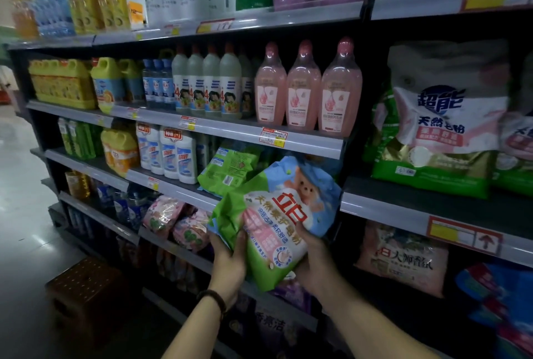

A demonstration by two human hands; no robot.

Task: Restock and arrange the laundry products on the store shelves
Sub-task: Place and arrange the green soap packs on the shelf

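Soap-powder bag (277, 214), gripped by our left hand (229, 260) and right hand (313, 257), hangs just before the green bag (227, 171) on the shelf (184, 195); we should stand it beside that, label outward.

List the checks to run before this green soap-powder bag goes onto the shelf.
1. Grip of the left hand on the held bag: ok, fingers curled round its lower left edge.
2. Grip of the right hand: ok, it holds the lower right side.
3. Held bag upright: not ok, it tilts.
4. Right slot: ok, a similar-looking green bag lies on the shelf just behind.
5. Free room beside that bag: cannot tell, the held bag hides it.
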